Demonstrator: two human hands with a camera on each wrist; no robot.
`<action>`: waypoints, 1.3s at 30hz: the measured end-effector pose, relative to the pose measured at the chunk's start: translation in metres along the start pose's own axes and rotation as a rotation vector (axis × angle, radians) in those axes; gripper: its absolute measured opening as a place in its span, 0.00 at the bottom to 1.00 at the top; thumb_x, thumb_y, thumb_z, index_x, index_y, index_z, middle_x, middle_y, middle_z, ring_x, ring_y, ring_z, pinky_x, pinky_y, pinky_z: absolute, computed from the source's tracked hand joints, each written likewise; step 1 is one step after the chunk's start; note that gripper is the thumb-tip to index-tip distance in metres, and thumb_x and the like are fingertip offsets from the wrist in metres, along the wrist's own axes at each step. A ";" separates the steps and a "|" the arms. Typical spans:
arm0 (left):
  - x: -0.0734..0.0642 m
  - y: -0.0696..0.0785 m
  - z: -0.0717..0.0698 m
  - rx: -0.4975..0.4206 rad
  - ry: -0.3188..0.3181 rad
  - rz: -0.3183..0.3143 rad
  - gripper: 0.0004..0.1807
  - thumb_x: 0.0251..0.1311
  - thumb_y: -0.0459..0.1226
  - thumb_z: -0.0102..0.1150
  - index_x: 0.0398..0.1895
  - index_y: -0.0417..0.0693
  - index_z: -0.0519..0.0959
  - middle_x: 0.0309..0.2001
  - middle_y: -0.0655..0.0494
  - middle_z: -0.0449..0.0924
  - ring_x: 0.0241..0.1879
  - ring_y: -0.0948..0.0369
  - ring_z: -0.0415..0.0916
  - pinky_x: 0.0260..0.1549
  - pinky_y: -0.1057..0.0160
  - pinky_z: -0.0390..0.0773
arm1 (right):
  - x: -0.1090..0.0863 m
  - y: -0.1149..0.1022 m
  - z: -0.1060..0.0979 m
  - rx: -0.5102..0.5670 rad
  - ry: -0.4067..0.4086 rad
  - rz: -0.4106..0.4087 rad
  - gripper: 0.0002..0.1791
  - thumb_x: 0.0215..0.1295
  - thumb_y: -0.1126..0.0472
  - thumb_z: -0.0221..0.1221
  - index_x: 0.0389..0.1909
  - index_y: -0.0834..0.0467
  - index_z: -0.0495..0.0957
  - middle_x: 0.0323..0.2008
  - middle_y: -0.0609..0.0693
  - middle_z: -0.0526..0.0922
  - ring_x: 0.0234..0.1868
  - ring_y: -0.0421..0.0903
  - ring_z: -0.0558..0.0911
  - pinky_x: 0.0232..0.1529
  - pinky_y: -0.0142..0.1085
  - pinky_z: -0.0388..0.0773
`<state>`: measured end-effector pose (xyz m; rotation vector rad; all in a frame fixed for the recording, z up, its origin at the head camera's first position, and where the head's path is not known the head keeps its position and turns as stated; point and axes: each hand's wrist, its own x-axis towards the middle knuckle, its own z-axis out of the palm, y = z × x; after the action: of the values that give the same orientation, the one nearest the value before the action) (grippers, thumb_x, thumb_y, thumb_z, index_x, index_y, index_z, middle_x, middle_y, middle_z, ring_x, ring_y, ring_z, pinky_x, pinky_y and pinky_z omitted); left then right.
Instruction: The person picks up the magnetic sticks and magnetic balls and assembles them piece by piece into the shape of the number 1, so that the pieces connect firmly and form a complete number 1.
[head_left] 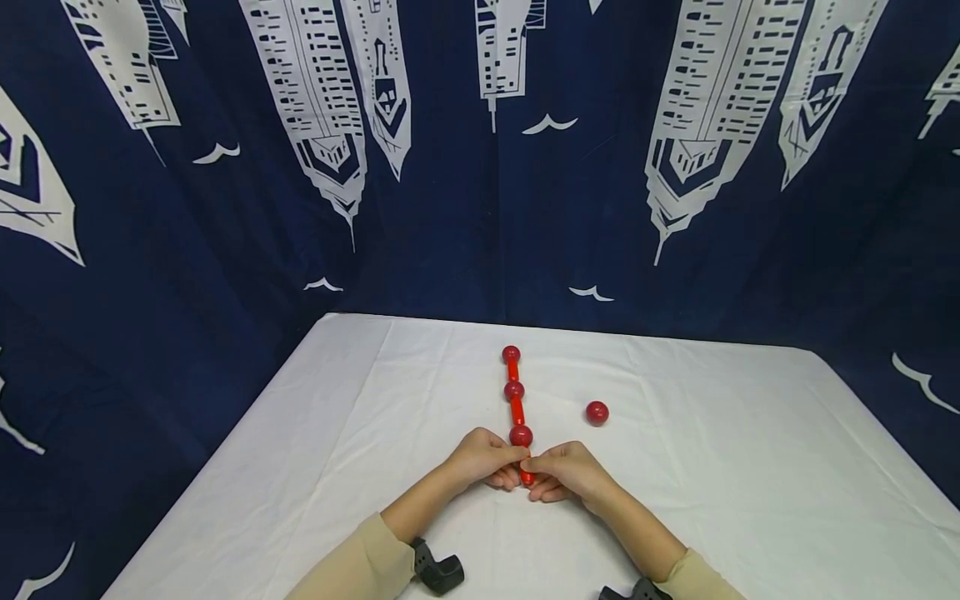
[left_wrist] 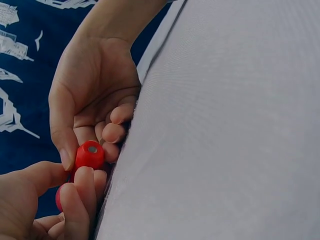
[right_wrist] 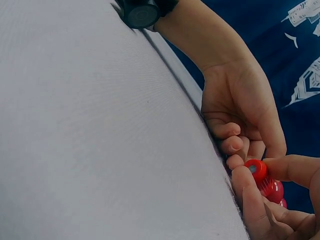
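Note:
A straight chain of red balls and red magnetic rods lies on the white cloth, pointing away from me in the head view. Its far ball (head_left: 511, 354), middle ball (head_left: 513, 391) and near ball (head_left: 521, 436) are joined by short rods. At the near end, my left hand (head_left: 483, 457) and right hand (head_left: 570, 472) pinch the last rod (head_left: 527, 479) from either side, thumbs on top. The rod's grey metal tip faces the wrist cameras, seen on the rod (left_wrist: 90, 155) between the fingers. Fingers hide much of its length.
A loose red ball (head_left: 597, 412) sits right of the chain. The white-covered table (head_left: 750, 433) extends on both sides, with a dark blue patterned curtain (head_left: 480, 225) behind it. Black wrist cameras (head_left: 438, 571) are strapped on both forearms.

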<state>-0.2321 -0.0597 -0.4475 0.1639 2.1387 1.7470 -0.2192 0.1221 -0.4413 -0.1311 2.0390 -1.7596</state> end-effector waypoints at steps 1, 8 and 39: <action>0.000 0.000 0.000 0.001 -0.006 -0.003 0.16 0.61 0.39 0.63 0.22 0.33 0.83 0.11 0.57 0.76 0.12 0.70 0.74 0.12 0.77 0.70 | 0.000 0.000 0.000 0.000 -0.001 -0.002 0.14 0.61 0.59 0.63 0.32 0.70 0.82 0.18 0.53 0.83 0.19 0.39 0.83 0.22 0.28 0.79; 0.001 -0.002 -0.002 -0.011 -0.039 -0.027 0.17 0.62 0.39 0.61 0.22 0.33 0.83 0.11 0.57 0.76 0.12 0.70 0.74 0.11 0.78 0.68 | -0.001 0.000 0.001 -0.005 -0.016 -0.007 0.14 0.62 0.59 0.62 0.31 0.70 0.81 0.18 0.51 0.83 0.19 0.39 0.83 0.22 0.28 0.79; 0.013 0.000 0.000 0.049 -0.010 0.016 0.15 0.60 0.37 0.62 0.19 0.35 0.82 0.10 0.57 0.75 0.10 0.71 0.70 0.11 0.78 0.67 | -0.001 0.000 -0.002 0.011 -0.014 0.005 0.15 0.63 0.58 0.61 0.32 0.69 0.81 0.20 0.50 0.83 0.21 0.40 0.84 0.23 0.29 0.80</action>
<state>-0.2439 -0.0560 -0.4498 0.2024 2.1802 1.6999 -0.2193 0.1239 -0.4411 -0.1352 2.0174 -1.7621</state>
